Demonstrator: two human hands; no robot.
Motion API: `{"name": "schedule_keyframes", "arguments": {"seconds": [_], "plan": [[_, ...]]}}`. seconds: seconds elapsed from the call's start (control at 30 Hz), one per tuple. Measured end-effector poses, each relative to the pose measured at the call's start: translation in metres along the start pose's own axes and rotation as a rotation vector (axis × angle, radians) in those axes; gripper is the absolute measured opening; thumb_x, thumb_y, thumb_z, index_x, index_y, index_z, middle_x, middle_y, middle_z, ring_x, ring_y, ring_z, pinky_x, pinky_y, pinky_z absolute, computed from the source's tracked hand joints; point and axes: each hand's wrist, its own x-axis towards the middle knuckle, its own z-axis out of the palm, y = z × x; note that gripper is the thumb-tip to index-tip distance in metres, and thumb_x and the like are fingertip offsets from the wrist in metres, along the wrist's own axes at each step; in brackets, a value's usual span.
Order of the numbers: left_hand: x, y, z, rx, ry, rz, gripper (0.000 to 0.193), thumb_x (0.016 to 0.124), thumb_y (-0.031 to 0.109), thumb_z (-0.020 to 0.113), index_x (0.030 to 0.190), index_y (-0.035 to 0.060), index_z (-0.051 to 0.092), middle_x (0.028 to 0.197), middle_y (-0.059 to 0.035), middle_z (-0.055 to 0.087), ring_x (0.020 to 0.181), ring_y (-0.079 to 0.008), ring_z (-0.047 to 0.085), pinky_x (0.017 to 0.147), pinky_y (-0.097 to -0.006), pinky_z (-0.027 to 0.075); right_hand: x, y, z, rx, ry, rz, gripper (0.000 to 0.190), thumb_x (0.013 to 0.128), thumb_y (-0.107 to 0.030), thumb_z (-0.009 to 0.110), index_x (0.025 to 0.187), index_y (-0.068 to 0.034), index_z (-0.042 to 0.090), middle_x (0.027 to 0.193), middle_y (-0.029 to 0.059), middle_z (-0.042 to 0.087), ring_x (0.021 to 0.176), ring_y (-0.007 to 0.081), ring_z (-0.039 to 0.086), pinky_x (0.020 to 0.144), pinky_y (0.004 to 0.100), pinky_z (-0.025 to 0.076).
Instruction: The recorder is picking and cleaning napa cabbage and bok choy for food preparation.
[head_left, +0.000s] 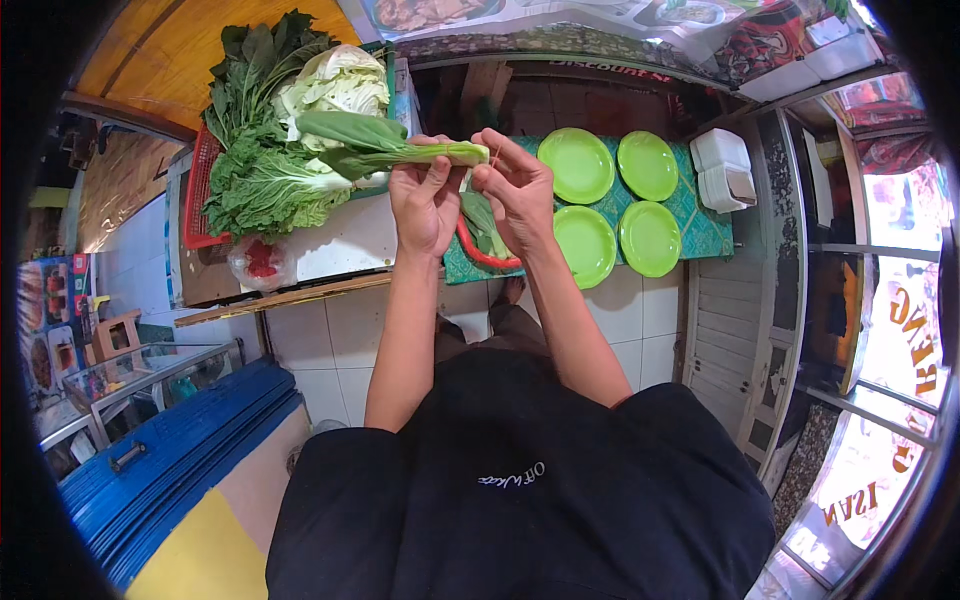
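Note:
My left hand (426, 199) holds a bunch of leafy greens (367, 139) by its pale stems, leaves pointing left. A thin reddish rubber band (494, 159) shows at the cut stem end, pinched by the fingers of my right hand (519, 196). Below my hands, partly hidden by them, a round red basket (480, 255) holds more greens (480, 217). To the left, a red plastic crate (201, 191) is heaped with cabbage (341, 86), napa cabbage (292, 184) and dark leafy greens (251, 75).
Several green plates (577, 166) lie on a teal patterned tablecloth (705, 232). White foam boxes (724, 171) are stacked at its right end. A plastic bag with red contents (261, 261) sits by the crate on the white counter (345, 232). A wooden edge (300, 295) runs along the counter's front.

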Motion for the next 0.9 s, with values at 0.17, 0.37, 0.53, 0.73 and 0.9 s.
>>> {"name": "schedule_keyframes", "arguments": {"seconds": [0.17, 0.37, 0.53, 0.73, 0.9], "plan": [[0.004, 0.006, 0.007, 0.194, 0.029, 0.014, 0.020, 0.088, -0.002, 0.068, 0.106, 0.0017, 0.061, 0.105, -0.0088, 0.064, 0.097, -0.0194, 0.063, 0.088, -0.0326, 0.052, 0.000, -0.004, 0.004, -0.206, 0.053, -0.062, 0.047, 0.079, 0.005, 0.077, 0.124, 0.006, 0.062, 0.117, 0.0127, 0.067, 0.103, 0.0167, 0.064, 0.091, 0.0291, 0.053], [0.006, 0.009, 0.010, 0.388, -0.002, 0.040, 0.019, 0.085, -0.006, 0.069, 0.102, 0.0018, 0.063, 0.101, -0.0070, 0.065, 0.095, -0.0153, 0.063, 0.084, -0.0281, 0.050, 0.000, -0.009, 0.013, -0.116, 0.126, -0.060, 0.044, 0.080, 0.002, 0.076, 0.122, 0.005, 0.063, 0.113, 0.0110, 0.067, 0.102, 0.0158, 0.064, 0.087, 0.0279, 0.054], [0.004, 0.012, 0.019, 0.615, -0.040, 0.001, 0.020, 0.085, -0.005, 0.070, 0.103, 0.0008, 0.064, 0.099, -0.0059, 0.067, 0.092, -0.0134, 0.065, 0.085, -0.0273, 0.052, 0.005, -0.012, 0.004, -0.366, 0.049, -0.082, 0.034, 0.083, 0.000, 0.073, 0.117, 0.003, 0.065, 0.109, 0.0082, 0.066, 0.101, 0.0133, 0.063, 0.087, 0.0266, 0.053], [-0.001, 0.007, 0.015, 0.566, 0.032, -0.124, 0.020, 0.087, -0.002, 0.069, 0.106, -0.0021, 0.064, 0.102, -0.0083, 0.068, 0.092, -0.0132, 0.065, 0.085, -0.0269, 0.052, 0.007, -0.008, 0.001, -0.306, -0.005, -0.003, 0.022, 0.086, -0.001, 0.067, 0.105, -0.002, 0.056, 0.097, 0.0016, 0.058, 0.087, 0.0094, 0.059, 0.078, 0.0246, 0.054], [0.000, 0.008, 0.004, 0.578, 0.046, -0.165, 0.024, 0.089, 0.001, 0.068, 0.112, -0.0039, 0.060, 0.105, -0.0096, 0.067, 0.096, -0.0139, 0.064, 0.087, -0.0283, 0.050, 0.007, -0.010, -0.006, -0.399, -0.018, 0.027, 0.023, 0.086, -0.004, 0.069, 0.105, -0.001, 0.056, 0.098, 0.0036, 0.059, 0.086, 0.0101, 0.060, 0.076, 0.0246, 0.053]]}}
